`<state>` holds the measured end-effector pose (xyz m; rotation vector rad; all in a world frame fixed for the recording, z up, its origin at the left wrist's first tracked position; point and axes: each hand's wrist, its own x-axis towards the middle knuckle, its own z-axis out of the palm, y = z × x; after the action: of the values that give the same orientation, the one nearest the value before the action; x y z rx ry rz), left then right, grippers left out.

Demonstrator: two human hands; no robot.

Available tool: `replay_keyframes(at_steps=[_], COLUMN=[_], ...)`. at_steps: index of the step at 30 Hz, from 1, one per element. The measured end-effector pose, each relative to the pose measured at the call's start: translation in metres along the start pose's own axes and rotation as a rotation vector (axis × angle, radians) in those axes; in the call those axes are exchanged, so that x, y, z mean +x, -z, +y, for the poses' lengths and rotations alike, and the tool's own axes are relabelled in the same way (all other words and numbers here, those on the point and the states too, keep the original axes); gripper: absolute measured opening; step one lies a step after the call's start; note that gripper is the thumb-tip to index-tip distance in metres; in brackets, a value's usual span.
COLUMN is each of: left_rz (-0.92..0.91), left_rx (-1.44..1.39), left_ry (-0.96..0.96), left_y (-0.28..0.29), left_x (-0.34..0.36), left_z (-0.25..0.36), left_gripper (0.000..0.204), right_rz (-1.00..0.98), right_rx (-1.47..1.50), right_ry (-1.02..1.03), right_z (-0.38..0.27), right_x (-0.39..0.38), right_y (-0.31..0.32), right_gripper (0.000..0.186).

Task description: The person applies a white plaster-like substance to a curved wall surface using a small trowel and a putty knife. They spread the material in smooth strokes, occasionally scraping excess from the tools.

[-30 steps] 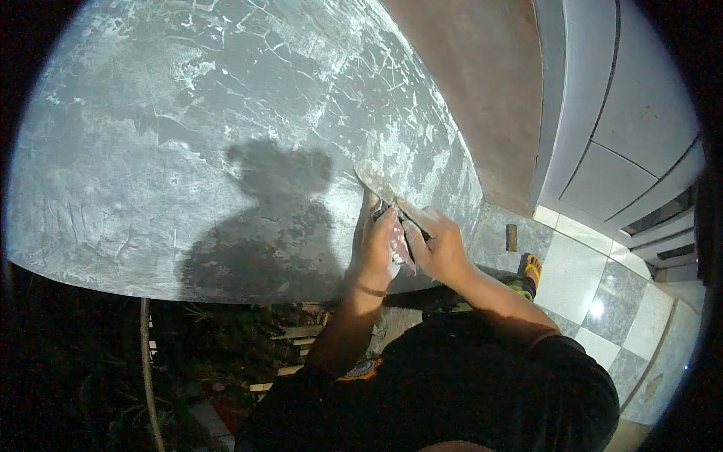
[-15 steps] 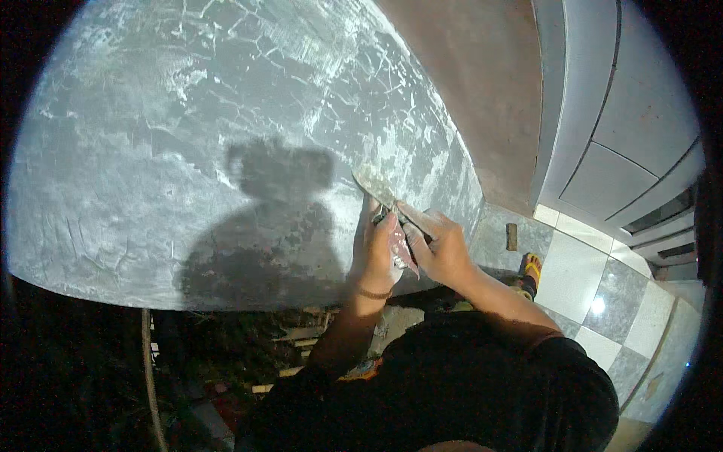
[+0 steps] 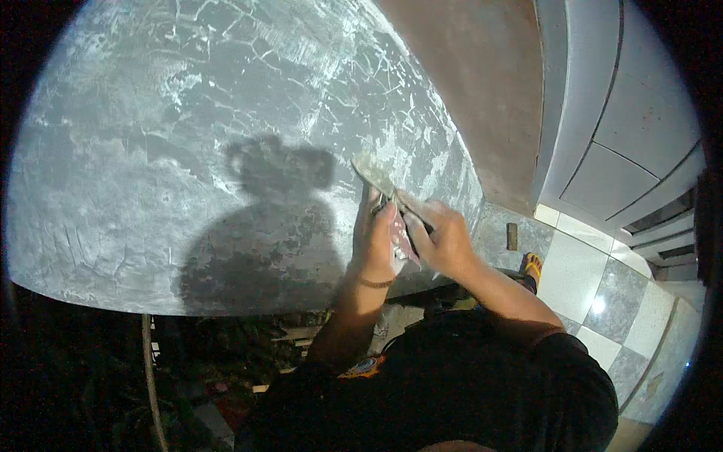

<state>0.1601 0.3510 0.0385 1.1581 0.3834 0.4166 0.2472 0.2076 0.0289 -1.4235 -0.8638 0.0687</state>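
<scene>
A putty knife (image 3: 372, 175) with a pale, smeared blade is gripped in my right hand (image 3: 446, 239), its blade angled up and to the left. My left hand (image 3: 379, 239), dusted white, is closed on a pinkish, crumpled sheet or bag (image 3: 403, 245) flecked with white. The blade lies just above the left hand's fingertips, and the two hands are close together. Behind them spreads a grey curved wall (image 3: 188, 128), patched with white filler streaks and cracks. Whether the blade touches the wall, I cannot tell. My shadow falls on the wall to the left.
A brown panel (image 3: 489, 90) and a pale cupboard-like panel (image 3: 617, 166) rise on the right. Below them is a floor of grey and white tiles (image 3: 576, 275), with a small brown block (image 3: 512, 236) on it. One foot in a yellow sandal (image 3: 532, 265) stands nearby. Dark plants (image 3: 226, 361) lie below the wall's edge.
Both hands stay together in nearly the same spot. The putty knife's blade has risen and tilted very slightly, and the view has shifted a little.
</scene>
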Motion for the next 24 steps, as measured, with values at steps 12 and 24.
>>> replay_keyframes(at_steps=[12,24], left_rz=[0.051,0.109], left_rx=[0.052,-0.057], left_ry=[-0.164,-0.18], left_y=[-0.007,-0.02], left_x=[0.008,0.008], left_z=[0.0,0.008], left_gripper=[0.043,0.043], right_rz=[-0.074,-0.058], right_rx=[-0.086,-0.052], right_ry=[-0.027,0.013], right_z=[-0.007,-0.023], right_x=[0.018,0.026], right_y=[0.004,0.012], right_gripper=[0.046,0.046])
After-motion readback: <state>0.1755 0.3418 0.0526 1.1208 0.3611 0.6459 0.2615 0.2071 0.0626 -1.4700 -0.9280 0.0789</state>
